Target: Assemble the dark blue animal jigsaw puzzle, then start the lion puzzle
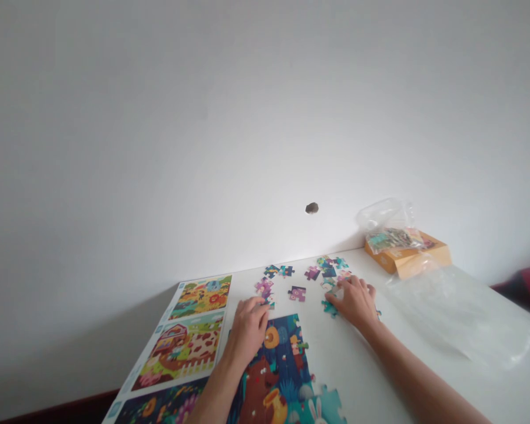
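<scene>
A partly joined jigsaw puzzle [287,341] with a brown bear, a yellow jug and a white rabbit lies in front of me, partly covered by my left forearm. My left hand [248,324] rests just above its upper left part, thumb and index finger apart, beside a small puzzle piece [271,305]. Over the loose pieces on the right, my right hand [357,299] has its thumb and fingers bent around a teal puzzle piece [329,307]. That hand partly hides the pieces under it. A single purple piece [297,293] lies between the hands.
A picture sheet [223,330] with farm and animal scenes lies at left. Several loose pieces [327,265] are near the wall. At back right, an orange box [395,260] bears a clear bag of pieces [391,235]. Another clear plastic bag [463,318] spreads along the table's right side.
</scene>
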Tool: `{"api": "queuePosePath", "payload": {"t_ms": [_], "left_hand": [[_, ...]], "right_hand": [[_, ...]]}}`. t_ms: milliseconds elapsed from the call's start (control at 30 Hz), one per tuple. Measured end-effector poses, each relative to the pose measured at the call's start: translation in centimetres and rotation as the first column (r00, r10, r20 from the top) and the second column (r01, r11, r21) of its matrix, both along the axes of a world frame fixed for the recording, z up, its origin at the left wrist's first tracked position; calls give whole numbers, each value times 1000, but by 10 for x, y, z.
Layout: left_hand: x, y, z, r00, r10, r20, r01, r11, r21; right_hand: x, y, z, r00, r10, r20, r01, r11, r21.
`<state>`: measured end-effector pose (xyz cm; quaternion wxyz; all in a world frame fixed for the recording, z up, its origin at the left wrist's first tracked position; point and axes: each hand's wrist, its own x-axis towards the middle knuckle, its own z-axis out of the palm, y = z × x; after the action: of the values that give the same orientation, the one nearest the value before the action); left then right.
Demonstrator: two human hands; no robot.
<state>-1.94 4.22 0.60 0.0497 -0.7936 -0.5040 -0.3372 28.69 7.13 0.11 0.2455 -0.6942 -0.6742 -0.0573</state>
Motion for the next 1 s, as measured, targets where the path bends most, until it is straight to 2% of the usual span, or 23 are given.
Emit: {"api": "queuePosePath", "payload": {"t_ms": [100, 200, 267, 367, 433, 500, 533, 567, 633, 700, 833, 900, 1000], "left_hand": [[4, -9, 8, 996, -40, -85, 36, 998, -47], [6, -17, 14, 963, -187, -195, 166, 979, -122], [7, -20, 15, 939, -241, -246, 204, 964, -168], [7, -20, 14, 936, -240, -256, 196, 963, -185], [9, -20, 14, 948, -222, -227, 192, 970, -148], [11, -20, 15, 961, -208, -184, 196, 977, -81], [13, -20, 16, 965, -206, -161, 203, 978, -34], [15, -20, 17, 968, -210, -140, 215, 977, 17], [17, -20, 18, 969, -227, -101, 238, 964, 119], [17, -21, 19, 971, -228, -72, 238, 954, 181], [17, -22, 22, 976, -212, -51, 218, 959, 182], [17, -22, 23, 977, -211, -34, 213, 963, 165], [17, -23, 25, 981, -194, 10, 190, 970, 151]], "right_hand": [[-4, 3, 0, 998, -11, -54, 8, 998, -58], [-6, 8, 2, 983, -22, -181, 9, 997, -71], [-7, 9, 5, 948, 27, -318, -40, 999, -34], [-15, 0, 14, 873, 133, -468, -137, 990, 26], [-27, -13, 21, 751, 214, -625, -241, 970, 42], [-44, -29, 27, 471, 259, -843, -416, 908, 47], [-53, -37, 29, 334, 237, -912, -499, 866, 42], [-61, -44, 30, 236, 201, -951, -552, 833, 39], [-74, -53, 29, 127, 133, -983, -608, 793, 29], [-81, -55, 26, 95, 96, -991, -627, 779, 16], [-81, -54, 21, 109, 85, -990, -652, 758, -6], [-79, -53, 21, 162, 110, -981, -647, 762, -21], [-72, -50, 21, 310, 177, -934, -589, 807, -43]]}}
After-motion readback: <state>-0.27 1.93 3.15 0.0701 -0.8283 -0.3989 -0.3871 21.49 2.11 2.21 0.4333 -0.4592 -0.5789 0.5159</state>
